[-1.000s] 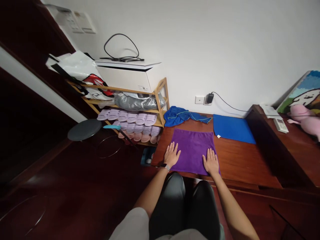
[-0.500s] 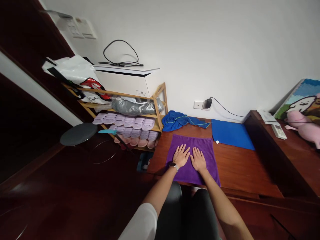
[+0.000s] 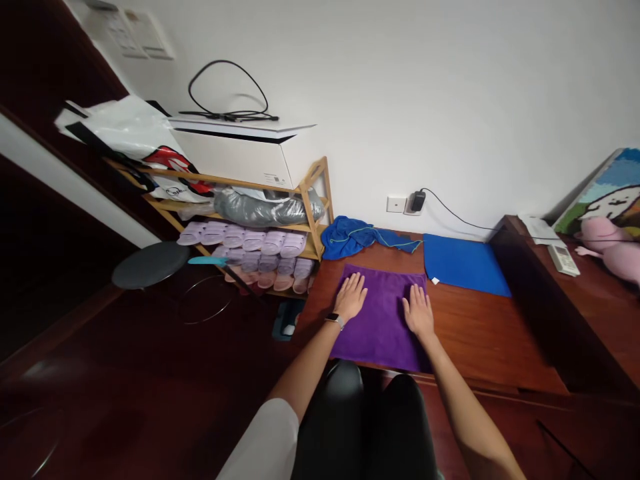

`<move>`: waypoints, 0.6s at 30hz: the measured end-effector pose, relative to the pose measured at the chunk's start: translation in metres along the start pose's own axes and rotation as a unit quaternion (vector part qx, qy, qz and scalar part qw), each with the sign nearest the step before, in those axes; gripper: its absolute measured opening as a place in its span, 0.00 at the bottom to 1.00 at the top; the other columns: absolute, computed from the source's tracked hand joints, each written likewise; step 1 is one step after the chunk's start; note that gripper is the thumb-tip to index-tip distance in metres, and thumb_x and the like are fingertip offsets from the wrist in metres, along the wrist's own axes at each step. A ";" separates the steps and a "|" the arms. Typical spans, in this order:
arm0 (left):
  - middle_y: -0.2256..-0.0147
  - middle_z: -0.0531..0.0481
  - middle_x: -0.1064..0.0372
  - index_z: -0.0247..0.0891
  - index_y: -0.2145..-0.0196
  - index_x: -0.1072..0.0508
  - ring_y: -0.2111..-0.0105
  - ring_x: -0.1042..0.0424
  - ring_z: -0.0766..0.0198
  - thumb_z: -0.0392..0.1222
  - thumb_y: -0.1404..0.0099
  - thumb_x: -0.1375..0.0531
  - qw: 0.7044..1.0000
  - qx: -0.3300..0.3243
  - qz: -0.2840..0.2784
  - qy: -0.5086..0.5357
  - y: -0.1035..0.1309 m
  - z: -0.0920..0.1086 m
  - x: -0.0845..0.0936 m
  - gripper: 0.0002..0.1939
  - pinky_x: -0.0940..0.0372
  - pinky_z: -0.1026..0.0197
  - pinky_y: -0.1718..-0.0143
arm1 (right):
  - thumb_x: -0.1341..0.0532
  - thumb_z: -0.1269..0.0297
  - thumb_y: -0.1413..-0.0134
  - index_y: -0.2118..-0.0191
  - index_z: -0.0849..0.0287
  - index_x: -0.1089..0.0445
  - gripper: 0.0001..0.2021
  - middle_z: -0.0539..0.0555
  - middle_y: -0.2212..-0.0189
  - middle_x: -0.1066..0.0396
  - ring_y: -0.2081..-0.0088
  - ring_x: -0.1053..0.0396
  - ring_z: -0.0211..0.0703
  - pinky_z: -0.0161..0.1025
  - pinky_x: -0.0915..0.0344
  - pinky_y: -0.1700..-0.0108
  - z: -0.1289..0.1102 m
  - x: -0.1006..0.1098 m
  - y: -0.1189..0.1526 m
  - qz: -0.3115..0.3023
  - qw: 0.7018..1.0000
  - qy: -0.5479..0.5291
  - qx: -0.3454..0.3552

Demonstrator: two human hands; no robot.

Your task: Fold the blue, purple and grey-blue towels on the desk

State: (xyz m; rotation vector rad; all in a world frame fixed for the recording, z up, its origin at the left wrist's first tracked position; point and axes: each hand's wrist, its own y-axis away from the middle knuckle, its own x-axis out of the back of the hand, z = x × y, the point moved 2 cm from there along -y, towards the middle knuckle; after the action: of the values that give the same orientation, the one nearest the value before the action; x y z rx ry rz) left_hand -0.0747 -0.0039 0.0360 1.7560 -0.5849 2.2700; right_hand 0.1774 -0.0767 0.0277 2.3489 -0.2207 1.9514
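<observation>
A purple cloth (image 3: pixel 383 323) lies spread on the reddish-brown wooden table (image 3: pixel 485 333) in front of me. Flat on its left part rests my left hand (image 3: pixel 351 295), fingers stretched out, a watch on the wrist. My right hand (image 3: pixel 419 312) lies on the cloth's right edge, palm down, its fingers also extended. Behind the purple cloth is a crumpled blue cloth (image 3: pixel 350 237) with a yellow-green edge. A flat blue cloth (image 3: pixel 465 263) with a small white tag lies to the back right.
Left of the table, a wooden rack (image 3: pixel 327 193) holds slippers, a white box (image 3: pixel 235 157) and a bag. A dark round stool (image 3: pixel 150 265) stands further left. At the right are a remote (image 3: pixel 564 260), a pink plush toy (image 3: pixel 617 253) and a picture. A black charger (image 3: pixel 418 201) is plugged in.
My hands have moved apart over the purple cloth, the left one leftward and the right one rightward to its edge. The view has shifted slightly.
</observation>
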 end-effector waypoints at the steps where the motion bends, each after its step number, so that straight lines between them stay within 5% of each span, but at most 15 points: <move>1: 0.26 0.42 0.49 0.35 0.26 0.42 0.25 0.53 0.58 0.52 0.19 0.63 1.000 -0.020 0.008 0.008 -0.005 0.011 -0.001 0.33 0.59 0.50 0.24 | 0.66 0.50 0.26 0.23 0.70 0.56 0.37 0.61 0.23 0.58 0.22 0.63 0.49 0.49 0.66 0.24 -0.012 0.002 -0.008 0.000 1.000 -0.003 0.019; 5: 0.26 0.45 0.48 0.38 0.26 0.42 0.25 0.52 0.58 0.52 0.19 0.62 0.997 -0.071 -0.003 0.031 -0.025 0.046 -0.020 0.32 0.56 0.49 0.25 | 0.63 0.55 0.25 0.23 0.69 0.54 0.34 0.61 0.23 0.56 0.23 0.60 0.48 0.48 0.63 0.24 -0.056 -0.002 -0.038 -0.051 0.996 -0.007 0.070; 8: 0.27 0.44 0.46 0.40 0.25 0.45 0.26 0.50 0.56 0.52 0.19 0.61 0.999 -0.032 -0.020 0.028 -0.034 0.043 -0.038 0.32 0.54 0.46 0.25 | 0.62 0.57 0.26 0.23 0.69 0.53 0.33 0.60 0.23 0.55 0.23 0.59 0.48 0.49 0.63 0.24 -0.063 -0.015 -0.049 -0.063 0.995 0.004 0.080; 13: 0.26 0.40 0.49 0.35 0.23 0.52 0.25 0.53 0.52 0.50 0.20 0.61 0.997 0.070 -0.015 0.006 -0.039 -0.006 -0.042 0.34 0.57 0.45 0.25 | 0.62 0.53 0.26 0.23 0.71 0.55 0.36 0.63 0.23 0.56 0.23 0.59 0.50 0.49 0.65 0.24 -0.007 -0.026 -0.060 -0.022 0.999 0.026 0.000; 18: 0.26 0.39 0.49 0.33 0.22 0.55 0.25 0.52 0.51 0.48 0.21 0.61 0.997 0.079 -0.015 0.003 -0.042 -0.034 -0.035 0.34 0.57 0.43 0.25 | 0.65 0.52 0.26 0.22 0.69 0.58 0.36 0.61 0.23 0.58 0.22 0.61 0.48 0.50 0.65 0.24 0.038 -0.026 -0.067 -0.033 0.999 0.026 -0.026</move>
State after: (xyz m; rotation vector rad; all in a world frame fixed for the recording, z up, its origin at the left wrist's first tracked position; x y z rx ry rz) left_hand -0.0782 0.0513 0.0031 1.8143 -0.3855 2.3580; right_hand 0.2208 -0.0145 -0.0034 2.2395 -0.1851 1.9492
